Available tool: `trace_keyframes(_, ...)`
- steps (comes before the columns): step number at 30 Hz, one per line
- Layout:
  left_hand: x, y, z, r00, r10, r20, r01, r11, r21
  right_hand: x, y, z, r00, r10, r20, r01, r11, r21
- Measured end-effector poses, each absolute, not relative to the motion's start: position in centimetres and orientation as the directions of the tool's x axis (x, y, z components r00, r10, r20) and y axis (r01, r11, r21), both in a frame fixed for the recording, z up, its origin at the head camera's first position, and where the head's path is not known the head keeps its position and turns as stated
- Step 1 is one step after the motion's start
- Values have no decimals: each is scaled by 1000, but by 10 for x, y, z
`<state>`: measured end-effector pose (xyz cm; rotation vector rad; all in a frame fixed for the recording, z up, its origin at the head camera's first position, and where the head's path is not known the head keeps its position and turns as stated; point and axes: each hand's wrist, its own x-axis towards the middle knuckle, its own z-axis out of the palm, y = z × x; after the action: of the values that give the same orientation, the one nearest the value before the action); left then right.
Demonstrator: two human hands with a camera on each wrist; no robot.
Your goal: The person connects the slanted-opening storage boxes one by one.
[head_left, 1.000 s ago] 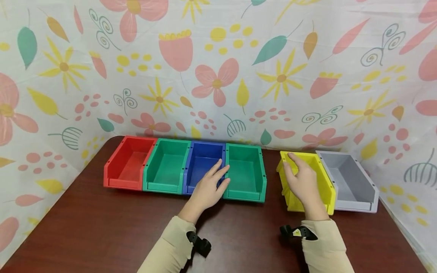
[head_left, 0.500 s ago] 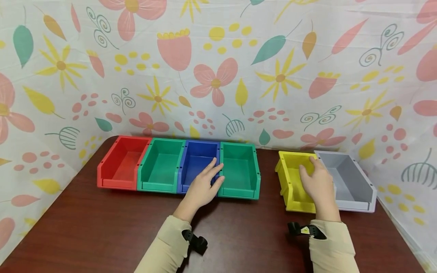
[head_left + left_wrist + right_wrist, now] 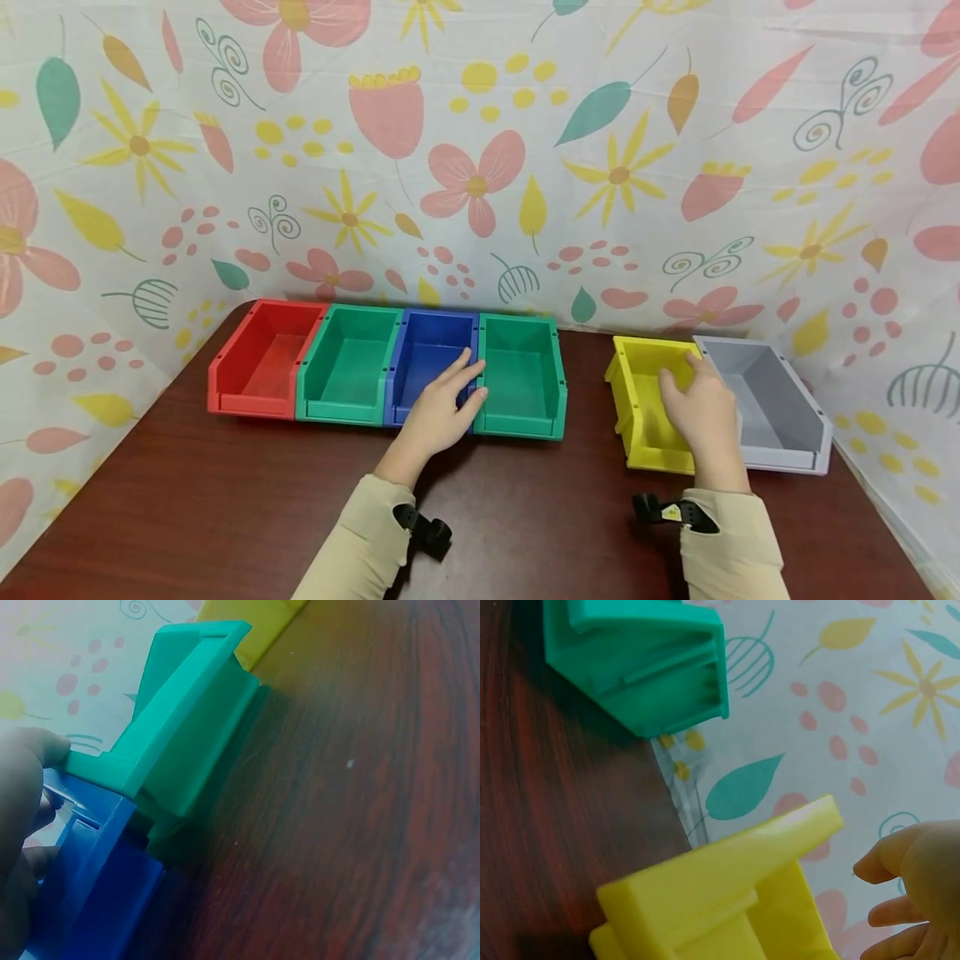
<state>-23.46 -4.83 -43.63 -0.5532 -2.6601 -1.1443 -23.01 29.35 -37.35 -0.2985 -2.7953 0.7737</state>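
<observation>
In the head view my left hand (image 3: 438, 417) lies over the shared wall of the blue bin (image 3: 427, 371) and the right-hand green bin (image 3: 517, 379), its fingers spread. The left wrist view shows a fingertip (image 3: 52, 746) at the green bin's rim; other fingers stand over the blue bin. My right hand (image 3: 705, 417) is over the side where the yellow bin (image 3: 637, 408) meets the grey bin (image 3: 768, 400). Its thumb is above the yellow bin, apart from the fingers. Nothing shows between them in the right wrist view, where finger contact cannot be told.
A red bin (image 3: 266, 358) and another green bin (image 3: 348, 367) continue the row to the left. A gap separates that row from the yellow and grey pair. Behind the dark wooden table (image 3: 525, 525) hangs a flower-patterned cloth (image 3: 480, 250).
The row of red, green and blue bins has slid a little left together with my left hand. My right hand has moved from the yellow bin's left part to its right side.
</observation>
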Motion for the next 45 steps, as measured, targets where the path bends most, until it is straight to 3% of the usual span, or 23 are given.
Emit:
trace_keyframes(8,-239,-55,-436,-907,259,332,421,581,696,-234,282,-374,-954,228,196,81,822,-564)
trace_keyframes(15,-237,-65,-436,-921,236,309,389,567,726,-234,280,-386,-886,323,332,20,742,-670)
trace_keyframes(25,-236,-72,-445,-908,174,382,411,551,726,-238,299,-409,-964,267,-10,187,646,-740)
trace_keyframes(33,-243,-74,-442,-884,185,429,457,529,715,-246,293,-407,-955,297,-3,161,510,-845)
trace_keyframes(45,-246,-73,-443,-874,175,453,472,525,708,-245,272,-395,-952,305,-12,136,390,-911)
